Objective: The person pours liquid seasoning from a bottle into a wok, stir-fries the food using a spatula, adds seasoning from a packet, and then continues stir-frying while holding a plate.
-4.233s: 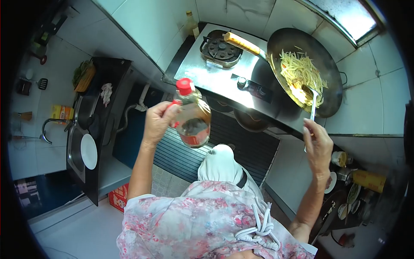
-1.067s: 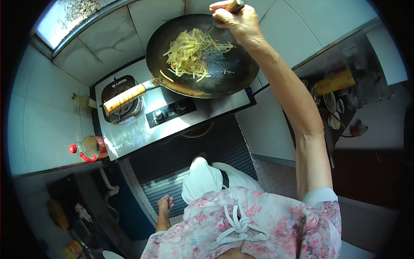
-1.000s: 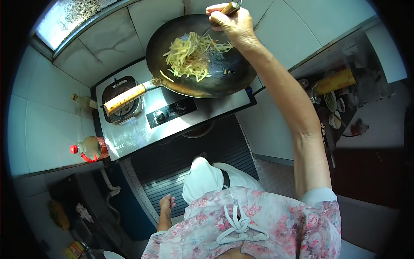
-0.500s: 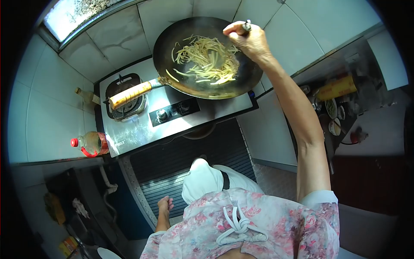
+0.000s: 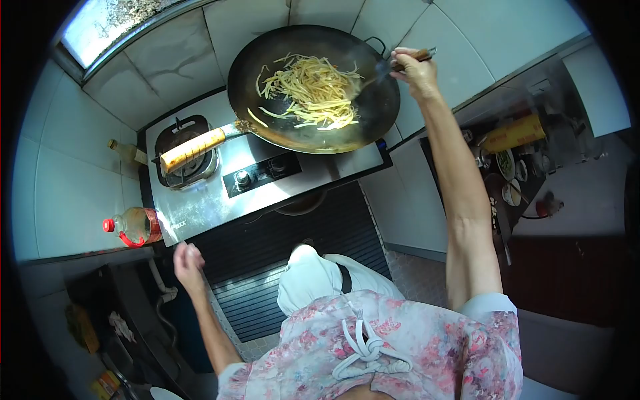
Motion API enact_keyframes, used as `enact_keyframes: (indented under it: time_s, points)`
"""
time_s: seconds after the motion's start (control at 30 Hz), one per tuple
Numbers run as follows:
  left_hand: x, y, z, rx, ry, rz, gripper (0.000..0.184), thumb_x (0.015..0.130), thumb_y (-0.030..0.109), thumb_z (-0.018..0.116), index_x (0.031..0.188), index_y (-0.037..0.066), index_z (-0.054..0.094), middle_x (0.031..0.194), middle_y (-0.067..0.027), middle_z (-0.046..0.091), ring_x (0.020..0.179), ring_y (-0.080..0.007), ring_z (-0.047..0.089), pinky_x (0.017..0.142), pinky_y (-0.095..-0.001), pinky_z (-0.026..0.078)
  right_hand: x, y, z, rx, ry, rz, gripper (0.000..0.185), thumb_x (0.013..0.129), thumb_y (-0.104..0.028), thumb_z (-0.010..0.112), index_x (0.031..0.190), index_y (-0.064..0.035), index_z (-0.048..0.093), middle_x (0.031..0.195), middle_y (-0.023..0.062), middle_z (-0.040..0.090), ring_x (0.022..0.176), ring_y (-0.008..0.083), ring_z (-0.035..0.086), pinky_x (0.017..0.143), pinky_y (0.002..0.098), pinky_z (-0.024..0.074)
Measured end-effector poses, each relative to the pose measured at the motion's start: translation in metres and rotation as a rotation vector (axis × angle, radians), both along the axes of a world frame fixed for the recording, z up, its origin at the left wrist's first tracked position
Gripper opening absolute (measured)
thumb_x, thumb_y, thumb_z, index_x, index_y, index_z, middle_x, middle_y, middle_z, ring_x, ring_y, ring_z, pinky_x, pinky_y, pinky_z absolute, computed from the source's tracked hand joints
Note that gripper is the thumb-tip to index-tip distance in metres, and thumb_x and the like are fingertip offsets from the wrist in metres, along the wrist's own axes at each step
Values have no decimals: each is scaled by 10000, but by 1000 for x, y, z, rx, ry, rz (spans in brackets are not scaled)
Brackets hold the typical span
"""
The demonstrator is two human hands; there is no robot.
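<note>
My right hand [image 5: 417,72] grips the wooden handle of a spatula [image 5: 408,60] over the right rim of a dark wok [image 5: 267,59]. The spatula's shaft slants down into the wok, and its blade is blurred beside the food. Pale yellow potato strips [image 5: 313,90] lie heaped in the middle of the wok. The wok's wooden handle [image 5: 193,151] points left over the other burner. My left hand [image 5: 189,260] is in the air near the stove's front left corner, below that handle. It holds nothing, and its fingers are loosely bent, slightly apart and a little blurred.
The gas stove [image 5: 190,217] has control knobs [image 5: 257,175] at its front and a free burner [image 5: 190,163] on the left. An oil bottle [image 5: 140,227] with a red cap stands at its left, and a smaller bottle [image 5: 130,152] behind. Bowls [image 5: 511,193] sit on the right counter.
My left hand has risen from beside my leg toward the stove's front corner. My right hand has moved right, and the spatula now leans outward over the rim. The potato strips are heaped closer together.
</note>
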State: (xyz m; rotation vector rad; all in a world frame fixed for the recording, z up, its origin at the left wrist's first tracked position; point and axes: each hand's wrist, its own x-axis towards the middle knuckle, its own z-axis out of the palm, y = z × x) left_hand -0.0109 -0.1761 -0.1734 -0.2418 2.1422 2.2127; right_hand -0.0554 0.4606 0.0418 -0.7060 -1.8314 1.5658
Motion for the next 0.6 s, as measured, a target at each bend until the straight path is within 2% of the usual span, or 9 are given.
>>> enact_keyframes:
  time_s: [0.1, 0.13, 0.2, 0.23, 0.3, 0.37, 0.43, 0.5, 0.6]
  points:
    - [-73, 38, 102, -215, 465, -136, 336, 945, 94, 562, 1265, 4, 517, 1118, -67, 576, 972, -116, 553, 804, -241, 471, -10, -17, -29, -188, 107, -9, 157, 830, -80, 678, 982, -41, 675, 935, 80, 689, 836, 176, 666, 691, 340, 590]
    - [-89, 46, 126, -251, 434, -125, 381, 944, 111, 569, 1303, 6, 499, 1195, -86, 565, 1065, -146, 547, 938, -284, 436, -12, -27, -34, -187, 171, 22, 104, 820, -62, 657, 914, -66, 699, 847, 57, 679, 771, 154, 660, 643, 321, 579]
    - [-110, 72, 171, -216, 490, -182, 431, 938, 140, 581, 1339, 15, 481, 1277, -116, 544, 1159, -189, 539, 1022, -322, 401, -12, -53, -32, -75, 245, 195, 109, 816, -62, 658, 915, -64, 705, 886, 46, 689, 818, 150, 655, 712, 309, 563]
    - [-119, 84, 185, -255, 500, -205, 430, 937, 147, 585, 1332, 9, 485, 1261, -116, 554, 1148, -190, 546, 1010, -320, 412, -12, -68, -22, -24, 279, 281, 116, 810, -58, 658, 914, -60, 709, 908, 42, 694, 830, 147, 652, 743, 298, 554]
    - [-133, 105, 201, -210, 475, -312, 403, 933, 168, 600, 1296, 11, 524, 1219, -106, 579, 1122, -173, 554, 984, -308, 426, -10, -91, 2, 409, 167, 362, 133, 798, -36, 634, 907, -47, 710, 975, 55, 715, 888, 119, 658, 821, 249, 527]
    - [-140, 122, 215, -393, 405, -464, 371, 916, 212, 635, 1233, 26, 585, 1151, -87, 615, 1063, -155, 576, 930, -292, 455, -8, -108, 25, 483, 151, 459, 115, 817, -64, 643, 910, -57, 710, 958, 44, 722, 894, 112, 664, 832, 253, 531]
    - [-149, 134, 216, -522, 431, -600, 402, 860, 258, 701, 1172, 16, 623, 982, -98, 667, 862, -157, 627, 823, -288, 499, -7, -115, 44, 560, 150, 519, 110, 825, -91, 657, 917, -70, 713, 944, 22, 725, 876, 106, 670, 834, 253, 536]
    - [-146, 145, 230, -791, 506, -642, 452, 827, 252, 719, 1176, -13, 604, 929, -131, 672, 811, -174, 630, 804, -290, 499, -7, -121, 56, 515, 169, 545, 106, 823, -96, 667, 913, -79, 720, 943, 19, 725, 861, 91, 664, 818, 247, 541]
    - [-158, 152, 230, -910, 441, -815, 425, 817, 278, 702, 1116, -14, 624, 872, -143, 667, 771, -190, 627, 768, -301, 494, -6, -135, 60, 364, 174, 547, 117, 825, -84, 643, 912, -77, 722, 908, 18, 721, 825, 91, 660, 796, 244, 542]
